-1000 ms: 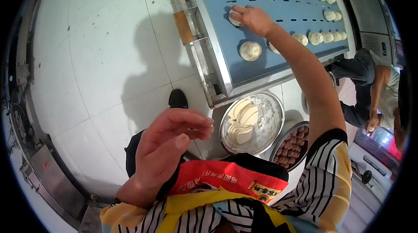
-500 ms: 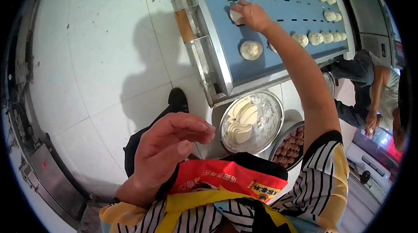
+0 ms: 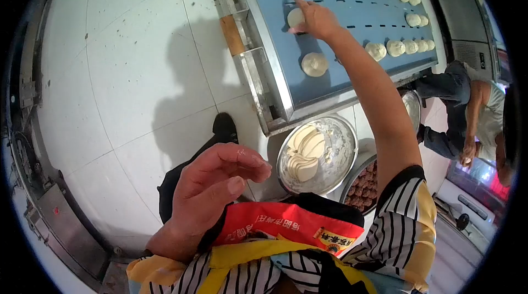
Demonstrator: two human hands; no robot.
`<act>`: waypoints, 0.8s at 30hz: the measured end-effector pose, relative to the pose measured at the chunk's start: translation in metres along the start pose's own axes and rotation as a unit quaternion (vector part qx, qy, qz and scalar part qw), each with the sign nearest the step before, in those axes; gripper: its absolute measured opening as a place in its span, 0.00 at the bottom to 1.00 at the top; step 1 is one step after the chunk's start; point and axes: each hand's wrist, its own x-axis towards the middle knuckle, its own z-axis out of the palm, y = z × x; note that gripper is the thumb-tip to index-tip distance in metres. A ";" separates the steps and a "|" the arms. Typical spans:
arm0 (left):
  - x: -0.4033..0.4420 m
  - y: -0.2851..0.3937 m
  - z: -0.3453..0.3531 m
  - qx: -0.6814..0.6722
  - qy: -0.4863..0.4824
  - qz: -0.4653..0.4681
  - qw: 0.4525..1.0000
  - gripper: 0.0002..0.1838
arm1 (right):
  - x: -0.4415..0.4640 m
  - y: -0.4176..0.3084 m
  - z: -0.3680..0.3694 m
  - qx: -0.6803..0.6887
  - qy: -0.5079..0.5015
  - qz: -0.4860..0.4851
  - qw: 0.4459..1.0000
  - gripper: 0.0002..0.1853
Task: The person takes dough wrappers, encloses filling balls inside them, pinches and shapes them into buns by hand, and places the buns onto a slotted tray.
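On the blue slotted tray (image 3: 324,88), my right hand (image 3: 318,20) has its fingers and thumb spread around a pale filled bun (image 3: 296,18) that rests on the surface. Nearer to me lies another round bun (image 3: 314,64). My left hand (image 3: 212,181) hovers in front of my apron, fingers loosely curved, thumb apart and nothing in it. Just right of that hand, sliced pieces of dough (image 3: 306,151) lie fanned out in a round metal pan (image 3: 338,165). Beside the pan, dark balls of filling (image 3: 364,187) fill a bowl partly hidden by my arm.
More buns (image 3: 396,48) stand in rows along the tray's right and far sides. The tray sits on a metal frame (image 3: 275,82) with a raised edge. At the right, another person (image 3: 467,107) sits or bends close by. Pale tiled floor (image 3: 126,85) stretches to the left.
My right hand's fingers have spread away from the bun they were gripping, leaving it on the tray. The left hand has barely moved.
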 end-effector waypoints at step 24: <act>-0.073 0.035 0.141 0.533 -0.417 0.321 0.663 0.16 | -0.394 -0.033 0.084 0.433 -0.021 0.298 0.851 0.34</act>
